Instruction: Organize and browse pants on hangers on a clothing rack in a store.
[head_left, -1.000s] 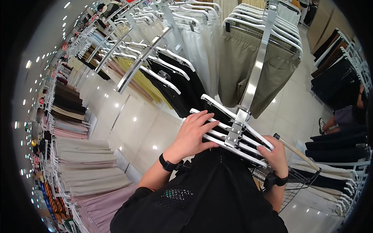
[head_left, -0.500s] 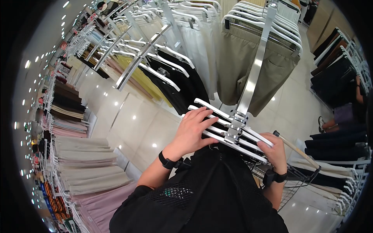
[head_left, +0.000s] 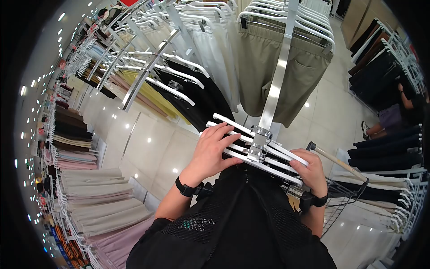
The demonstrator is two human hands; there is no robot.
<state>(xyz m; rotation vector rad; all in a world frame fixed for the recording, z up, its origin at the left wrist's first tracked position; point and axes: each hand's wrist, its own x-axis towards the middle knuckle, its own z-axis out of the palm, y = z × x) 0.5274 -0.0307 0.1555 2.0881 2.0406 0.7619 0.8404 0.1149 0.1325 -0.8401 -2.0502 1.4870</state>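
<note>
Several white hangers (head_left: 264, 169) hang at the near end of a shiny metal rail arm (head_left: 274, 92), their hooks bunched around it. Across their left ends lies my left hand (head_left: 209, 152), fingers over the tops and thumb on the near side, gripping them together. My right hand (head_left: 310, 169) closes around the right ends, thumb on top; its other fingers are partly hidden. Dark cloth shows below the hangers, mostly hidden by my hands and black top. Further along the arm hang olive trousers (head_left: 282, 67) on white hangers.
Black trousers (head_left: 192, 96) and yellow ones (head_left: 150, 92) hang left of the rail arm. A wire cart (head_left: 340, 204) with a wooden handle (head_left: 338, 159) stands at my right. Racks with folded-over beige trousers (head_left: 107, 215) line the left. Another person's leg (head_left: 376, 133) shows at far right.
The whole view has shifted slightly, so the racks appear a little further left and the trousers higher. Both hands keep their places on the hangers.
</note>
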